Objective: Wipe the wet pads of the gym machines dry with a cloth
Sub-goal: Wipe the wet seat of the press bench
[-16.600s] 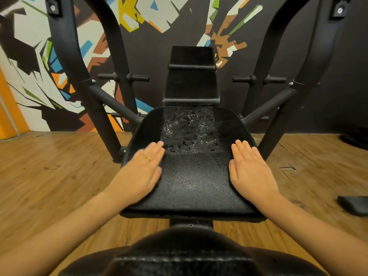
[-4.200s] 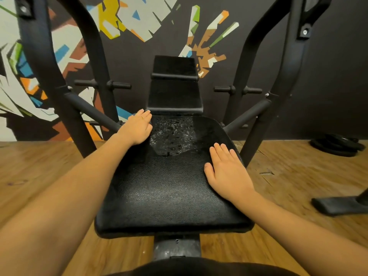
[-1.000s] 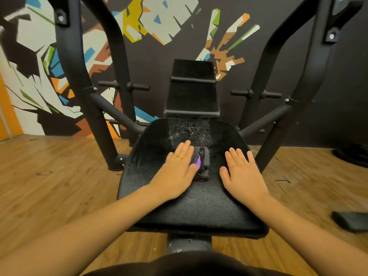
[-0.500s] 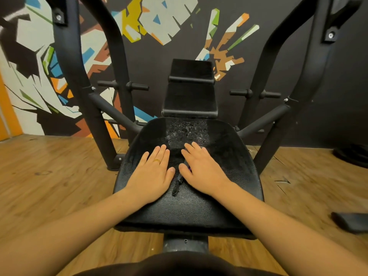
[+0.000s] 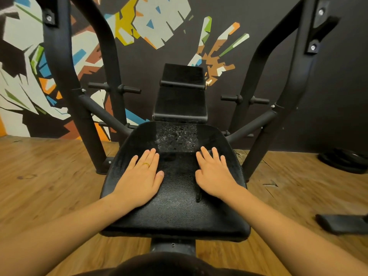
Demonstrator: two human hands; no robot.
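Black wet pad [image 5: 175, 208]; left hand [image 5: 140, 182], right hand [image 5: 214, 176] flat atop.

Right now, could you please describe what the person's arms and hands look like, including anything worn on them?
Both arms are bare as far as the view shows: the left forearm and right forearm show no sleeves, watch or bands. The left hand wears one thin gold-coloured ring on a finger; the right hand shows no ring or glove.
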